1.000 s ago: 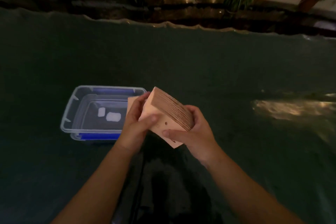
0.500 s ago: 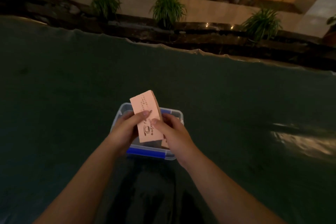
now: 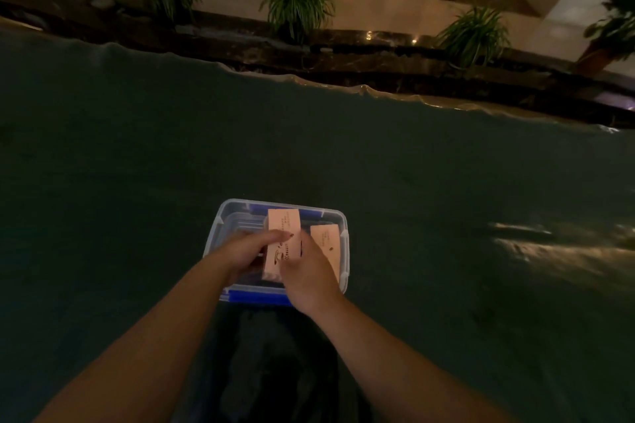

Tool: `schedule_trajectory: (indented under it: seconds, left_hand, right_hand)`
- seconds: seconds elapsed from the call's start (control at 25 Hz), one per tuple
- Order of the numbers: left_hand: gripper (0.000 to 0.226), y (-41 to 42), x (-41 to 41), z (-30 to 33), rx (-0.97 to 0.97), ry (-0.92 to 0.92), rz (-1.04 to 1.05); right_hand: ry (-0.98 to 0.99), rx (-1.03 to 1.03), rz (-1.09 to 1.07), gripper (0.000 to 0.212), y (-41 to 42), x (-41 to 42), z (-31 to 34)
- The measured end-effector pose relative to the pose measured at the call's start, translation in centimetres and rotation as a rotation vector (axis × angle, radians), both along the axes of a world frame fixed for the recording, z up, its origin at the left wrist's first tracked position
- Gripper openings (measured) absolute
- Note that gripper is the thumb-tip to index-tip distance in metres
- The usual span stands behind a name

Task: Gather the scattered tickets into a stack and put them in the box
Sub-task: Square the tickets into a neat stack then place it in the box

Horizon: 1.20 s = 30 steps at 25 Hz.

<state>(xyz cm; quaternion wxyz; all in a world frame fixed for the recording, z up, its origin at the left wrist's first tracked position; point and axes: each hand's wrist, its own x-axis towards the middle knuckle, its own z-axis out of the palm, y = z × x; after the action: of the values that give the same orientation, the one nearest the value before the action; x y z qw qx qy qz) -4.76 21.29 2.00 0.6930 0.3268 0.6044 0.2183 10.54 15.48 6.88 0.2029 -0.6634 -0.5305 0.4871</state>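
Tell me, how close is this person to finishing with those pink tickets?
Nearly done, it seems. The tickets are already gathered: none show loose on the dark green table. A second pink stack already sits inside the clear box. In hand: the left hand and right hand are setting the ticket stack into the box. Left: let go and pull both hands out.

Pink ticket stack (image 3: 282,244) inside clear blue-trimmed box (image 3: 220,233); second stack (image 3: 326,244) beside.
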Motion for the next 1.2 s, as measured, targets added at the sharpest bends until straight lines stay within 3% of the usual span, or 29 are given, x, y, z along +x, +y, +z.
schedule_trajectory:
  seconds: [0.32,0.88,1.2]
  left_hand:
    - [0.045,0.9,0.8,-1.2,-0.041,0.030,-0.060]
    - [0.036,0.1,1.3,0.0,-0.061,0.066,-0.015]
    - [0.027,-0.1,2.9,0.4,-0.030,0.162,-0.098]
  right_hand:
    - [-0.226,-0.007,-0.009,0.037,1.2,-0.4,-1.8]
    - [-0.282,0.031,0.015,0.036,1.3,-1.0,-1.9]
    - [-0.329,0.053,0.073,0.047,1.1,0.0,-2.9]
